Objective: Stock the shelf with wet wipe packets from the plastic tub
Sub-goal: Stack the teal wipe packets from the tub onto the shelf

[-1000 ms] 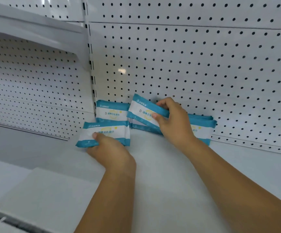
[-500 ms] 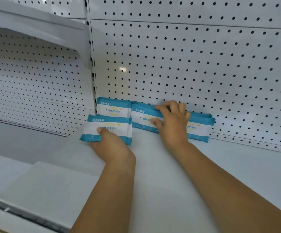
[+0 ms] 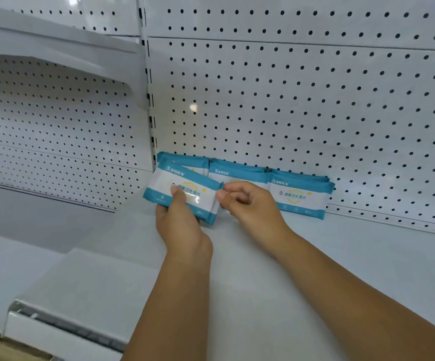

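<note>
Three wet wipe packets, white with teal bands, stand in a row against the pegboard back: a left packet (image 3: pixel 198 165) mostly hidden, a middle packet (image 3: pixel 237 173), a right packet (image 3: pixel 299 196). My left hand (image 3: pixel 178 220) holds a fourth packet (image 3: pixel 185 194), tilted, in front of the left one, thumb on its face. My right hand (image 3: pixel 247 201) pinches that packet's right edge between thumb and fingers. The plastic tub is out of view.
The white shelf board (image 3: pixel 263 282) stretches toward me, with a price rail (image 3: pixel 62 327) along its front edge. A perforated back panel (image 3: pixel 315 105) rises behind the packets. A higher shelf (image 3: pixel 54 50) juts out at the upper left.
My right hand left the middle packet standing at the back and came left to the packet in my left hand. That packet rose and tilted.
</note>
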`<state>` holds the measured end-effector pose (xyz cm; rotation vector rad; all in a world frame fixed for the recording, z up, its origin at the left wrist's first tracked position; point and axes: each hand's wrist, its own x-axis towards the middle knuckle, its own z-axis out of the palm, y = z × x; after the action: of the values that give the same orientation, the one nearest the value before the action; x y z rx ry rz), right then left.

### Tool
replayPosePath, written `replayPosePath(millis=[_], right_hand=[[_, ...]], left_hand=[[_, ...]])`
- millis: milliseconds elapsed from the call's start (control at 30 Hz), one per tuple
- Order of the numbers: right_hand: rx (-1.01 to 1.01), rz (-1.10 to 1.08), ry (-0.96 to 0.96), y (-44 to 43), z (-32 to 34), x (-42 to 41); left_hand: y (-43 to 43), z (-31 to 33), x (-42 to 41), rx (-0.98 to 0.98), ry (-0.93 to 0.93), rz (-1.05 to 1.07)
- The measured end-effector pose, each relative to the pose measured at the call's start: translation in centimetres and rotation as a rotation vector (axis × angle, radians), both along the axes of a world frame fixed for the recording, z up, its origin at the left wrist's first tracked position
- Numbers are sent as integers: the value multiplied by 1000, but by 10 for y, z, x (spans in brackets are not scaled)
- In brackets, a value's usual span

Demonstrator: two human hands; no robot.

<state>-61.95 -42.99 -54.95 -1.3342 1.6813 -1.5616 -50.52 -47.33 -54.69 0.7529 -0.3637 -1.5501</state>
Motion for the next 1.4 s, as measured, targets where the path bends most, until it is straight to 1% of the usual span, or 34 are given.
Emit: replayPosePath(millis=[100, 167, 200, 267, 333, 400, 467, 567, 633, 733, 800, 867, 933, 1100, 1233, 1400], right_hand=[[-2, 33, -52, 1, -5, -3], [-21, 8, -83, 1, -6, -7], [-37, -16, -87, 0, -6, -9], [-68, -73, -43, -2, -8, -13], [-90, -128, 37, -5, -11, -16], [-109, -162, 80, -7, -14, -16], [-125, -162, 84, -9, -16, -14], [-160, -116, 35, -13, -16, -9], [-173, -135, 91, -16, -18, -7], [-136, -220, 267, -16, -20, -7], [-70, -285, 488, -18, -22, -7], [11, -304, 705, -21, -25, -7], [65, -292, 795, -23, -27, -6], [73, -307, 831, -24, -28, -6], [94, -294, 836, -24, -29, -7], [114, -296, 853, -24, -27, -5]], left_hand=[[6, 3, 6, -43, -38, -89], [6, 5, 13, -85, -143, -137], [2, 7, 19, -131, -251, -125], [-15, 9, 37, -263, -558, -71], [-37, 8, 58, -349, -816, -123], [-57, 6, 72, -405, -964, -273], [-68, 5, 80, -439, -1058, -371], [-83, 5, 86, -497, -1108, -373], [-94, 5, 90, -525, -1091, -333], [-117, 1, 92, -548, -1068, -234], [-129, -1, 89, -557, -1093, -165], [-140, -6, 81, -548, -1071, -125], [-147, -11, 71, -537, -1051, -105], [-155, -18, 57, -560, -1129, -81], [-156, -21, 57, -580, -1125, -55], [-151, -20, 58, -601, -1174, -30]])
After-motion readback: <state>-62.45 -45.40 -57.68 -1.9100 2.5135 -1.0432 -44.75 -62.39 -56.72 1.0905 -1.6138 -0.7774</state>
